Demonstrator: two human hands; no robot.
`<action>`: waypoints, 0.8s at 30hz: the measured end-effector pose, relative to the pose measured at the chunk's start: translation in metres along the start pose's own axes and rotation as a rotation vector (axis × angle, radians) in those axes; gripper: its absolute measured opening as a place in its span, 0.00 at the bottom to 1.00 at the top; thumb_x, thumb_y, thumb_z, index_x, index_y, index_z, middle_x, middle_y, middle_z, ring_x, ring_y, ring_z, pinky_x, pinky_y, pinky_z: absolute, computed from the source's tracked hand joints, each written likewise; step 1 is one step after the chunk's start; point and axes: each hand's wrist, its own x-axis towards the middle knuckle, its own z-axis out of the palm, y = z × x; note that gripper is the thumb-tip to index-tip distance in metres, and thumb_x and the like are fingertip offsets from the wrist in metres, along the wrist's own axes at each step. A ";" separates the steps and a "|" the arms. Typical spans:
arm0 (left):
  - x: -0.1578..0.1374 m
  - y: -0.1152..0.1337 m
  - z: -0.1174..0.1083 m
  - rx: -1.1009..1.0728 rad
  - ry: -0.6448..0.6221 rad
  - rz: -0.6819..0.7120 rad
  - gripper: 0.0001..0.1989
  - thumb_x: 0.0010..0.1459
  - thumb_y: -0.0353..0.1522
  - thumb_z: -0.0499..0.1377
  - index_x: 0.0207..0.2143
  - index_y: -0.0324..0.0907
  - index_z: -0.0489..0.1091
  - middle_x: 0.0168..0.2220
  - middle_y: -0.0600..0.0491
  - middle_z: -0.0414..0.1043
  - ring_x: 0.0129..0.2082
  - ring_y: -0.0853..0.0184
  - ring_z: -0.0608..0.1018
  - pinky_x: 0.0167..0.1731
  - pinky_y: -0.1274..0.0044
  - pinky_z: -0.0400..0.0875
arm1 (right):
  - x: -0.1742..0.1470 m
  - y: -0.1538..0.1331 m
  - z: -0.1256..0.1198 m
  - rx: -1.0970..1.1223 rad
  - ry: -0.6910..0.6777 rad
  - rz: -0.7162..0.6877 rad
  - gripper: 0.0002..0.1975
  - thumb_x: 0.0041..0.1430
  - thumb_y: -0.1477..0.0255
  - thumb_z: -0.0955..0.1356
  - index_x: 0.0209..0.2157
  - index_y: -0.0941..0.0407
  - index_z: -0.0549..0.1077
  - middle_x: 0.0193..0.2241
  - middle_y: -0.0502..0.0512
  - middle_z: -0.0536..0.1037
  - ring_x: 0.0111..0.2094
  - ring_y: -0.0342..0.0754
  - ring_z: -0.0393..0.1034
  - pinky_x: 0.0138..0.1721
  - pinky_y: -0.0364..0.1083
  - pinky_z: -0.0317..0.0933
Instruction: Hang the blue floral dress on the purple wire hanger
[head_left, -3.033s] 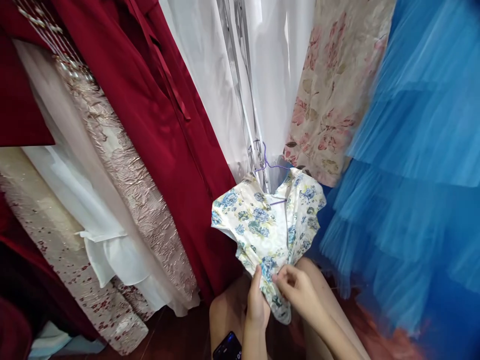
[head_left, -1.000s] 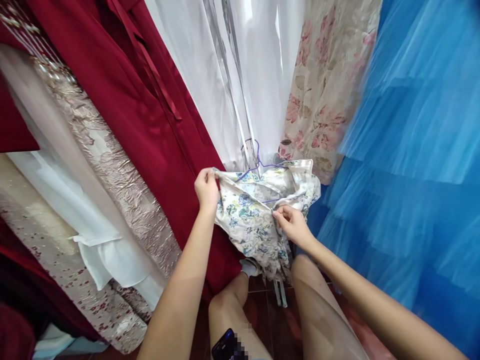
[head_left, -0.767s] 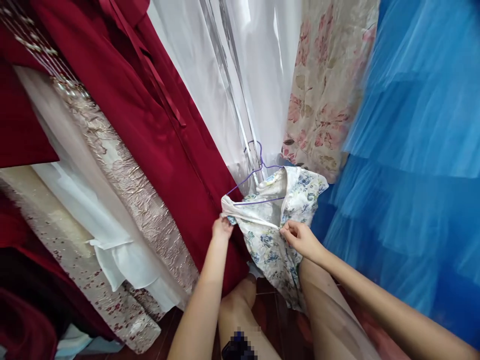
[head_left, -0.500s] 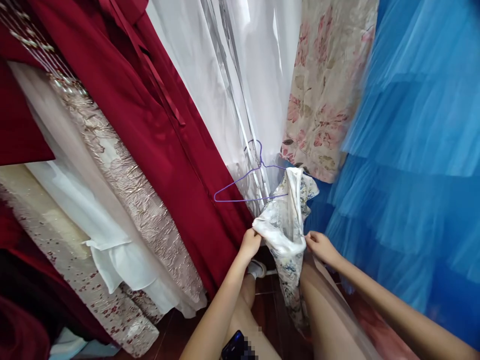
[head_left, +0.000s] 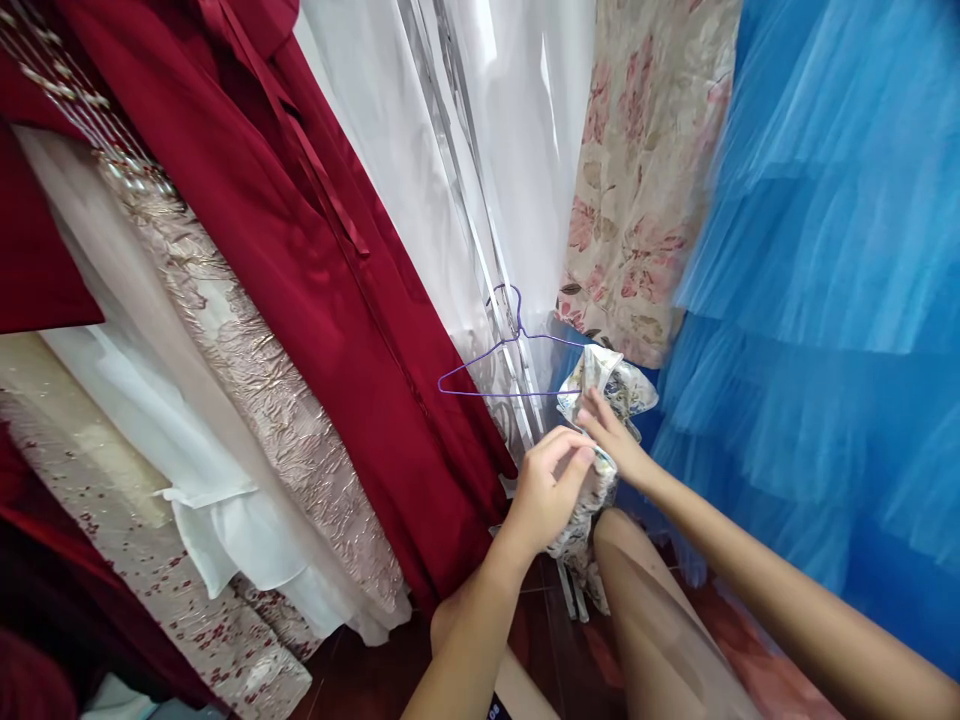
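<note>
A white floral garment (head_left: 636, 388) hangs from the right arm of a purple wire hanger (head_left: 480, 366); the hanger's left arm is bare. My left hand (head_left: 546, 492) is closed, with thumb and fingers pinching the garment's edge in front of my knees. My right hand (head_left: 616, 440) lies against the garment just below the hanger, fingers stretched out and apart. Part of the cloth is hidden behind both hands, and its lower part hangs down between my legs.
Dark red (head_left: 352, 330), white and cream gowns hang at the left. Behind the hanger are white cloth with metal poles (head_left: 480, 230) and a pink-flowered dress (head_left: 645, 200). A blue tulle dress (head_left: 817, 300) fills the right. Below is dark tiled floor (head_left: 536, 625).
My left hand has moved right and up with the garment's edge. My right hand has let go of the opposite edge, moved up and left, and opened. The garment's opening is now bunched together.
</note>
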 end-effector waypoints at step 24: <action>-0.093 -0.080 -0.043 -0.425 -0.350 -0.539 0.22 0.57 0.48 0.62 0.37 0.36 0.73 0.28 0.51 0.70 0.28 0.67 0.72 0.38 0.73 0.69 | -0.046 -0.076 0.004 0.563 -0.873 0.457 0.24 0.45 0.81 0.71 0.47 0.59 0.74 0.34 0.54 0.79 0.32 0.45 0.75 0.36 0.43 0.69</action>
